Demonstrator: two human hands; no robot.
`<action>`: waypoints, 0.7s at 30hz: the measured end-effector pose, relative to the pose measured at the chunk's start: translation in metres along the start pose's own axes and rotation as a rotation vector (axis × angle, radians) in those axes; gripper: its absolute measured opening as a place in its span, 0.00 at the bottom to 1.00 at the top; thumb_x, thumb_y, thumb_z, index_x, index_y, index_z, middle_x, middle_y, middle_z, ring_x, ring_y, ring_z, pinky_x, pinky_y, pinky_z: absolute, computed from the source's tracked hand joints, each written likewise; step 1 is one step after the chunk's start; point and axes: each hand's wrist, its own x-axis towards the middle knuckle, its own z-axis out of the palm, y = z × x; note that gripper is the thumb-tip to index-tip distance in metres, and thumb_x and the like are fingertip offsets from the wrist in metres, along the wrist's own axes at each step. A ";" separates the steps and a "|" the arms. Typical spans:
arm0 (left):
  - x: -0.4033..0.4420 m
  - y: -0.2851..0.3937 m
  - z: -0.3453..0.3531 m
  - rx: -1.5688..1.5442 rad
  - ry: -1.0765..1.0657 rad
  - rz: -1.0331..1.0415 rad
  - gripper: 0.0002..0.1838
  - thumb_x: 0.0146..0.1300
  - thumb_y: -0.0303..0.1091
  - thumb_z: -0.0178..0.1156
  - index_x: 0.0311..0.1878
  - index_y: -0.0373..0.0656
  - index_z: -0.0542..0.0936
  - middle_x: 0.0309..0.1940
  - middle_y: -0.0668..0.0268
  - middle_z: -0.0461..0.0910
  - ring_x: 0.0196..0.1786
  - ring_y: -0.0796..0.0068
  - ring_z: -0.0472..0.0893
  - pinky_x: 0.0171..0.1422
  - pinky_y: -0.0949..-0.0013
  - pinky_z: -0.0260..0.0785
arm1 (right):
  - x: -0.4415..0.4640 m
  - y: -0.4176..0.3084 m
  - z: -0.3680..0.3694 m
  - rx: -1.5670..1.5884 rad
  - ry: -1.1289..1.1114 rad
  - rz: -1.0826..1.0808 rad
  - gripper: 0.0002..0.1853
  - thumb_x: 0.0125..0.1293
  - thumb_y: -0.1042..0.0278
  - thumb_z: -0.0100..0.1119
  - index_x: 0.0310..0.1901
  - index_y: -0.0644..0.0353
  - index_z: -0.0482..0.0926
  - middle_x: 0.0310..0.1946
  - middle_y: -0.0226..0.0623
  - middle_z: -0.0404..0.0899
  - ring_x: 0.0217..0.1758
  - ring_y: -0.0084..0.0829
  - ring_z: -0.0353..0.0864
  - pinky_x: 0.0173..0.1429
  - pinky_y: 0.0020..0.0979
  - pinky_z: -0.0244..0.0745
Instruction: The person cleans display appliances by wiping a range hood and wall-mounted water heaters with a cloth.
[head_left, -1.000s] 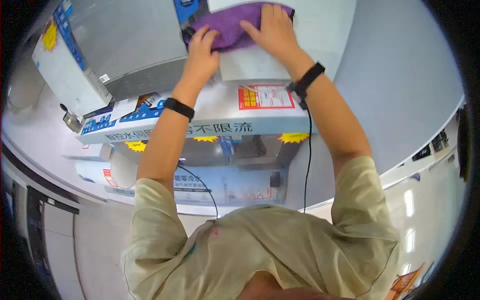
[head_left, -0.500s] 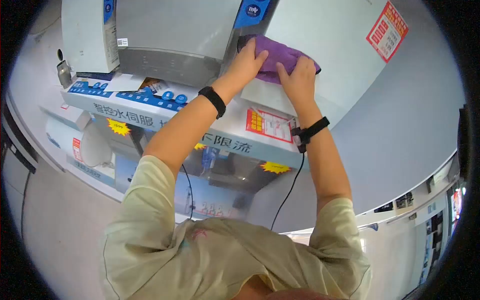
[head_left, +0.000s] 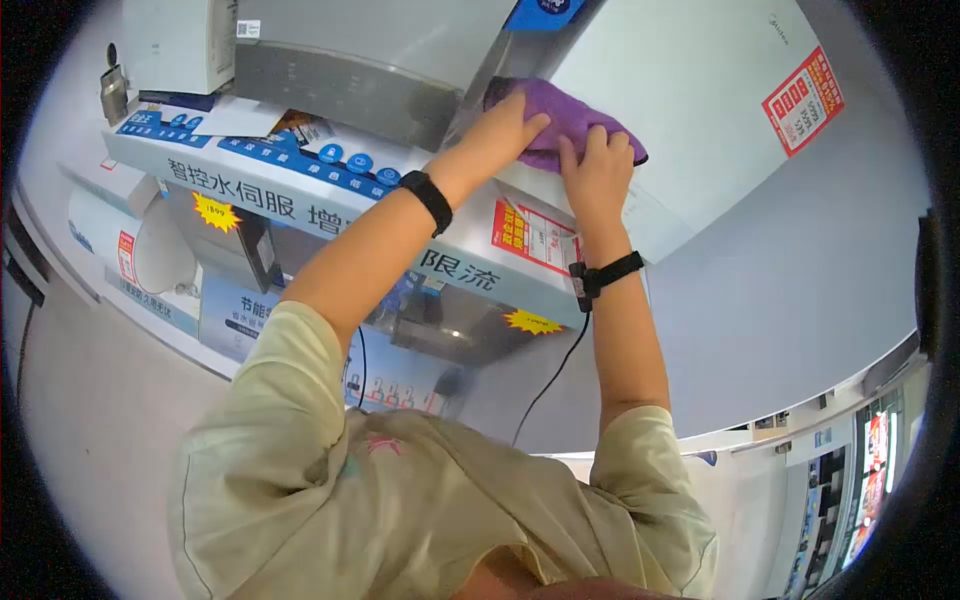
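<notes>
A bunched purple cloth (head_left: 560, 110) with a dark edge lies against the lower edge of a white appliance (head_left: 680, 100). My left hand (head_left: 503, 132) grips the cloth's left part, its fingers folded into the fabric. At the right part, my right hand (head_left: 598, 178) pinches the cloth between thumb and bent fingers. Some fingertips are hidden by the fabric. Both wrists wear black straps, and a thin cable hangs from the right one. Left of the cloth stands a grey appliance (head_left: 370, 40).
A display shelf (head_left: 330, 215) with printed lettering runs below the appliances, carrying a red-and-white price card (head_left: 537, 236). Another price tag (head_left: 803, 101) is stuck on the white appliance. A small metal canister (head_left: 114, 95) stands at the far left. More appliances sit underneath.
My view has turned, so the shelf and grey appliance appear further left and up. Both hands stay on the purple cloth, which looks slightly more spread out.
</notes>
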 end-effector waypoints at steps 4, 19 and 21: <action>-0.024 -0.017 0.011 0.038 -0.044 -0.066 0.28 0.69 0.45 0.56 0.60 0.30 0.68 0.49 0.36 0.78 0.53 0.36 0.78 0.57 0.46 0.71 | -0.029 -0.004 0.010 0.036 -0.040 0.000 0.17 0.57 0.56 0.69 0.36 0.61 0.76 0.36 0.48 0.73 0.41 0.50 0.74 0.44 0.47 0.70; -0.070 0.015 0.048 0.368 0.118 0.018 0.37 0.66 0.33 0.59 0.69 0.19 0.54 0.65 0.24 0.57 0.70 0.29 0.59 0.74 0.49 0.59 | -0.068 0.029 0.005 0.172 -0.115 0.143 0.16 0.55 0.62 0.71 0.39 0.59 0.76 0.37 0.46 0.72 0.43 0.50 0.74 0.44 0.48 0.71; -0.081 0.024 0.058 0.434 0.146 0.047 0.38 0.66 0.34 0.59 0.70 0.20 0.54 0.68 0.24 0.53 0.72 0.27 0.55 0.76 0.48 0.55 | -0.074 0.037 0.001 0.184 -0.149 0.180 0.16 0.55 0.62 0.71 0.40 0.59 0.76 0.38 0.47 0.72 0.44 0.51 0.74 0.45 0.48 0.71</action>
